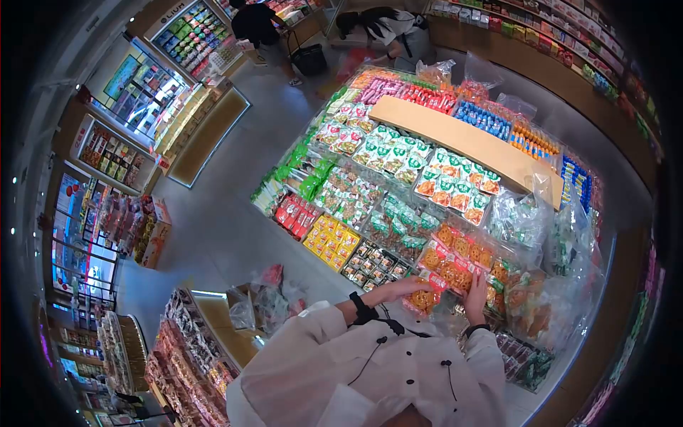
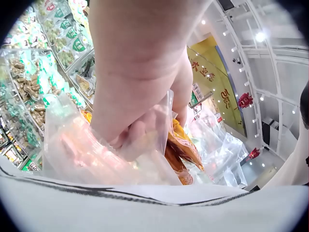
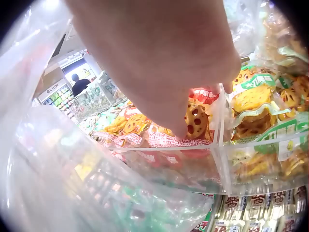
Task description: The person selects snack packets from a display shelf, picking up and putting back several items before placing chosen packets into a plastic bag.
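Note:
My left hand [image 1: 407, 287] grips a packet of sliced lotus root snack [image 1: 422, 300] with a red label, low in front of my chest. In the left wrist view its fingers curl behind the film of a clear plastic bag [image 2: 104, 157], with orange-brown packets [image 2: 185, 147] beside them. Over the bin of red-labelled lotus root packets, my right hand [image 1: 475, 297] reaches in from the near side. Its thumb and fingers pinch a lotus root packet [image 3: 197, 121] just behind the clear bin wall [image 3: 169, 166]. Parts of both hands' fingers are hidden.
A clear divider [image 3: 220, 121] separates green-labelled packets [image 3: 253, 104] on the right. Loose plastic bags [image 1: 523, 217] bulge at the display's right side. Yellow packs [image 1: 331, 242] fill a bin to the left. Two people stand beyond the display, one near a black basket [image 1: 309, 60].

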The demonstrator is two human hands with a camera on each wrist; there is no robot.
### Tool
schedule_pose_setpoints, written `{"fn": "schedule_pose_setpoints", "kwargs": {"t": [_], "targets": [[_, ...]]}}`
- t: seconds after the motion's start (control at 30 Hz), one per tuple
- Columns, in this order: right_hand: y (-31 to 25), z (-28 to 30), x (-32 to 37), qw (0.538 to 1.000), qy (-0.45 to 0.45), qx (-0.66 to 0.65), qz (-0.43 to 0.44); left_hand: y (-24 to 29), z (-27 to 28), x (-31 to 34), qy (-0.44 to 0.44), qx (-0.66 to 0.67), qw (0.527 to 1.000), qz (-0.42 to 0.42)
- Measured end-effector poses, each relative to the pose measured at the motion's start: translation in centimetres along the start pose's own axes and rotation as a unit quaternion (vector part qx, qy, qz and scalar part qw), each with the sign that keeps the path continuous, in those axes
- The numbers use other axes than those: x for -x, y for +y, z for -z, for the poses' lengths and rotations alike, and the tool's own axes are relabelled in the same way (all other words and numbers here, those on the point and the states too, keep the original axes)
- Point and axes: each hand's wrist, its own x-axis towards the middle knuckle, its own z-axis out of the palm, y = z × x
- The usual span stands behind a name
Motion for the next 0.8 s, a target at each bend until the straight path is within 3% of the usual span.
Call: {"fn": "schedule_pose_setpoints", "kwargs": {"t": [0.07,0.17,0.23,0.4,0.5,0.6,0.8], "targets": [[-0.6,1.0,0.2,1.000,-0.023,0.007,-0.004,0.7,-0.6,0.3,0.048,-0.030,0.998,-0.023],[-1.2,1.5,0.0,0.997,-0.058,0.045,-0.018,-0.3,0.0,-0.5,0.039,0.002,0.999,0.003],[0.1,-0.2,0.0,0.997,-0.013,0.068,0.017,-0.2,-0.3,-0.3,0.047,0.027,0.999,0.001],[0.2,-0.6,0.5,0.994,0.012,0.105,-0.008,-0.5,-0.1,-0.5,0.047,0.007,0.998,0.033],[0.0,-0.1,0.5,0.991,0.080,0.111,0.013,-0.7,0.3,-0.6,0.074,0.009,0.997,0.017],[-1.8,3.6,2.2,0.999,0.025,0.002,0.048,-0.6,0.4,-0.7,0.084,0.014,0.996,0.020],[-1.0,1.0,2.1,0.998,0.016,0.052,0.020,-0.5,0.3,-1.1,0.068,-0.003,0.997,0.043]]}}
